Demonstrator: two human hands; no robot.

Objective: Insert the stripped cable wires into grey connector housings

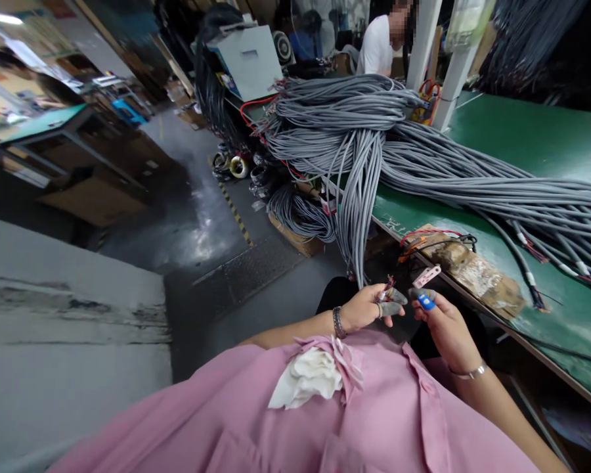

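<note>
My left hand [372, 307] is closed around the end of a grey cable [358, 253] that hangs down from the bundle on the bench. Thin red and dark wires [388, 284] stick up from between its fingers. Grey covers sit on some fingertips. Just to the right, my right hand [439, 318] has thumb and finger pinched together, a small gap from the left fingertips. A small blue piece [426, 301] shows at its thumb; whether it is worn or held I cannot tell. A pink clip-like object [427, 276] is just above that hand.
A heavy bundle of grey cables [335, 108] lies across the green bench [532, 131]. A worn wooden block [477, 272] sits at the bench edge near red and black wires. Cable coils [303, 213] rest low beside the bench. Behind it is a person in white [375, 46].
</note>
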